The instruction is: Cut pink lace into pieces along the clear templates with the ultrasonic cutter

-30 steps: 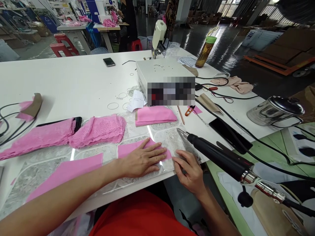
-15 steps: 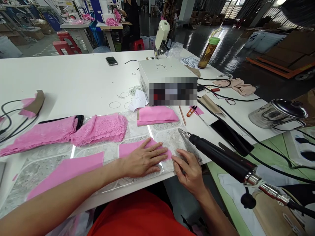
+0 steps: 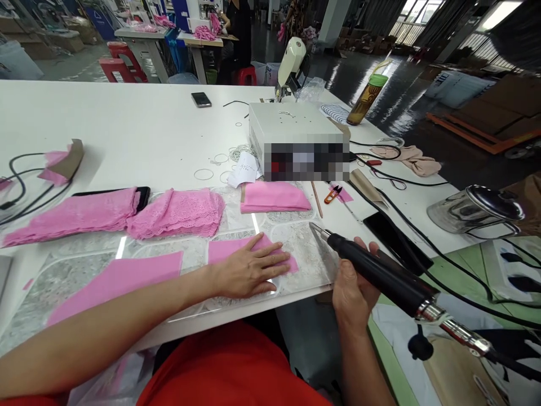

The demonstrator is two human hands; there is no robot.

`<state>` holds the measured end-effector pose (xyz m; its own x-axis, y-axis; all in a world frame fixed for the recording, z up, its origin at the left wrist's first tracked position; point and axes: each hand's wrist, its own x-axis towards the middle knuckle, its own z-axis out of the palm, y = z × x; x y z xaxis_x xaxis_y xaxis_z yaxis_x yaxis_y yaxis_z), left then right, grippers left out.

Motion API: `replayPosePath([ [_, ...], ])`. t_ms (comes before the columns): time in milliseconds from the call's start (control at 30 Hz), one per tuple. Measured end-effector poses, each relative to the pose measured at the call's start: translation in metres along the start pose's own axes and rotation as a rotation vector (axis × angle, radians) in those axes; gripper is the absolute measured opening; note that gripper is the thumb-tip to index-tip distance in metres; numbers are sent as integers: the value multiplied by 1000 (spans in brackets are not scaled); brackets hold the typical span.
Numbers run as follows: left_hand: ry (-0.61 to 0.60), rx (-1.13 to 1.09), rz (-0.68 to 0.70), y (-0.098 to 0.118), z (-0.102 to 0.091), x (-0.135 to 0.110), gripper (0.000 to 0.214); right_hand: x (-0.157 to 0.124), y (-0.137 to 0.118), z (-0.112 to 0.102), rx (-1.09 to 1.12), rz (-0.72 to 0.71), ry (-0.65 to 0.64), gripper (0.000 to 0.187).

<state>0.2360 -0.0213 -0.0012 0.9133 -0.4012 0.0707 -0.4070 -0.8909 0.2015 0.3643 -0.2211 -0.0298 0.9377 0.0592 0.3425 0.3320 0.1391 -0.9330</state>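
Note:
My left hand [image 3: 249, 269] lies flat with spread fingers on a pink fabric piece [image 3: 220, 252], which rests on a clear patterned sheet [image 3: 310, 242]. My right hand [image 3: 355, 290] is closed around the front of a black corded hand tool [image 3: 384, 276] from below, thumb on the near side and fingertips showing beyond it. The tool's pointed metal tip [image 3: 319, 231] faces left, above the sheet. Left of my left hand lies a larger pink fabric piece [image 3: 127, 282]. Beyond are pink lace pieces [image 3: 177, 213] and a folded pink stack [image 3: 274, 197].
A pale box-shaped unit [image 3: 296, 121] stands behind the stack. Orange thread snips [image 3: 333, 194], a thin brown stick [image 3: 316, 200] and a dark phone [image 3: 393, 242] lie rightward. Black cables cross there near a metal-lidded pitcher [image 3: 473, 211]. Farther off, a person [image 3: 239, 34] is by a machine.
My right hand has left the sheet beside the pink piece, moved right and closed around the black tool. My left hand stays on the fabric. The whole view has shifted slightly.

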Motion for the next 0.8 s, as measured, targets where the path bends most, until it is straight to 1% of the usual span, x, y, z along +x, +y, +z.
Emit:
replayPosePath([
  [100, 10, 24, 4, 1, 0, 0, 49, 10, -6, 20, 177, -47, 113, 51],
  [167, 6, 40, 8, 1, 0, 1, 48, 19, -10, 29, 261, -71, 180, 39],
  [267, -6, 57, 13, 1, -1, 2, 48, 33, -16, 31, 325, -92, 314, 28],
  [333, -6, 67, 23, 1, -2, 2, 48, 38, -22, 25, 366, -65, 332, 26],
  [400, 2, 80, 36, 2, -3, 4, 48, 38, -30, 16, 388, -29, 282, 26],
  [533, 19, 114, 67, 3, -6, 6, 45, 29, -42, 3, 361, -11, 124, 23],
  [667, 12, 154, 84, 4, -11, 9, 43, 23, -46, 2, 302, -50, -1, 21],
  [800, 4, 176, 100, 4, -14, 11, 42, 22, -45, 5, 288, -82, -50, 21],
])
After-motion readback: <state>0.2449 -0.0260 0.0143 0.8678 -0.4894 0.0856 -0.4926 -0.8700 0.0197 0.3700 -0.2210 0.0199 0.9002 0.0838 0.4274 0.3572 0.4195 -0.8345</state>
